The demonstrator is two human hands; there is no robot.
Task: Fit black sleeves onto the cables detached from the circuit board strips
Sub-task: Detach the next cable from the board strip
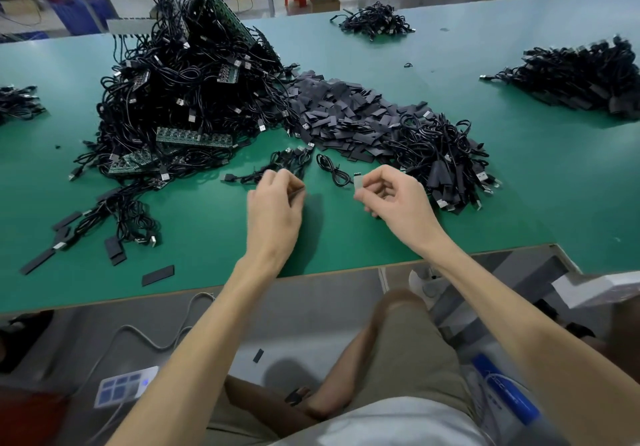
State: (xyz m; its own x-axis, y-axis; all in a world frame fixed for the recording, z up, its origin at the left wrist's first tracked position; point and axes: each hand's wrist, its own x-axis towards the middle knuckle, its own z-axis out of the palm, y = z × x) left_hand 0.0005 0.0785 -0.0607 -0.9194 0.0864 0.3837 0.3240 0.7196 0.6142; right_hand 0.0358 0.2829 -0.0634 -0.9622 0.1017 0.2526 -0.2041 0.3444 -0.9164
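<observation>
- On the green table (540,182), front and centre, the right hand (394,200) pinches the pale, silvery end of a thin black cable (330,168). The rest of the cable lies in a loose coil on the table just beyond the fingers.
- The left hand (275,203) is just beside it but not touching. Its fingers are curled into a pinch on something small and dark that looks like a black sleeve (298,189), though it's too blurry to swear to.
- A little bunch of loose cables (277,163) lies right behind the left hand.
- The sleeve pile (346,110) is a big heap of flat dark-grey pieces further back, in the middle.
- To the left of that, a huge cable tangle (180,92) has green circuit board strips (194,137) sticking out of it.
- A heap of sleeved cables (450,158) crowds in near the right hand.
- A few stray sleeves (157,275) lie near the front edge on the left, and more cable heaps (581,75) sit far off at the back.
</observation>
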